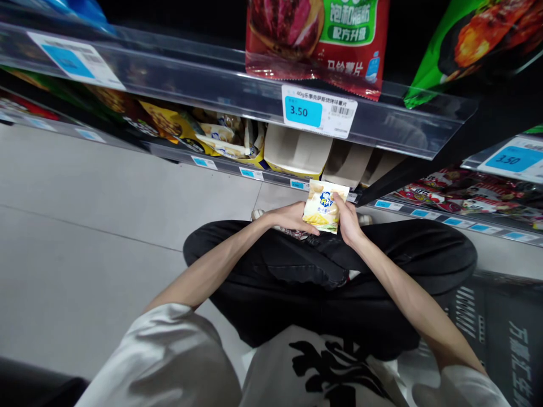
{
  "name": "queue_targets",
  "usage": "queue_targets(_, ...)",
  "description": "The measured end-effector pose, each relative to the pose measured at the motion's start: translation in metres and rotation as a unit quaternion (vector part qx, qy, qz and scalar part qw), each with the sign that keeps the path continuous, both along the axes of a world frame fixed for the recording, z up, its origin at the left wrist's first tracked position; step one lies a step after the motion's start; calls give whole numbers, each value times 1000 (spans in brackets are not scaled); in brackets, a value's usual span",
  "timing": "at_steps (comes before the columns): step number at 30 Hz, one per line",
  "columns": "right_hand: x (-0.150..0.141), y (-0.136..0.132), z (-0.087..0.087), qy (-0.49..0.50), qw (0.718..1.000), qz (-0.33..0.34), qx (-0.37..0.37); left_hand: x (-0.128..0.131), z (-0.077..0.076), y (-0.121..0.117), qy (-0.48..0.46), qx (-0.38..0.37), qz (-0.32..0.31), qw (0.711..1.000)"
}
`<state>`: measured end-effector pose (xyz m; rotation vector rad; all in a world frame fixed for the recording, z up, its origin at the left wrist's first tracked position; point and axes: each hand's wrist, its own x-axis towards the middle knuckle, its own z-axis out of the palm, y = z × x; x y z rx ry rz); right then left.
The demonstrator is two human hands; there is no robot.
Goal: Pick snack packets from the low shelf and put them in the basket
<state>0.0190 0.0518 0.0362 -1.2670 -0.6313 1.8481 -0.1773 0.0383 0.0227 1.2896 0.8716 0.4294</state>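
A small pale yellow snack packet [324,206] with a blue logo is held over my knees, just in front of the lowest shelf. My left hand [292,217] grips its lower left edge, fingers closed under it. My right hand [348,219] holds the right edge, thumb on the front of the packet. I am crouched, with black trousers [331,282] below the hands.
Shelf rail [237,85] with a 3.50 price tag [319,111] runs overhead; red chip bag [318,39] and green bag [470,39] hang above. Lower shelf holds yellow packets [220,135] and cardboard boxes [297,151]. Grey floor tiles [85,226] lie left; a dark box [504,333] stands right.
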Motion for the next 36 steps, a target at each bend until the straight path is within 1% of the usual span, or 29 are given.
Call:
queue_targets(7,0,0,0,-8,1000,3,-2,1,4,0,-6,-5,1,1000)
queue_targets(11,0,0,0,-16,1000,8,4,0,1,0,-10,3,-3,1000)
queue_targets(15,1,1,-3,-22,1000,8,12,-1,-3,0,10,18,-6,1000)
queue_targets(22,0,0,0,-18,1000,2,-1,-2,0,0,27,26,-14,999)
queue_targets(26,-2,-1,1,-16,1000,-1,-9,-2,-2,0,24,33,-12,999)
queue_targets(31,-2,0,0,-14,1000,3,-10,-2,-5,-1,14,25,-12,1000)
queue_targets(36,-2,-1,0,-10,1000,1,-10,-2,-4,0,19,16,-10,1000)
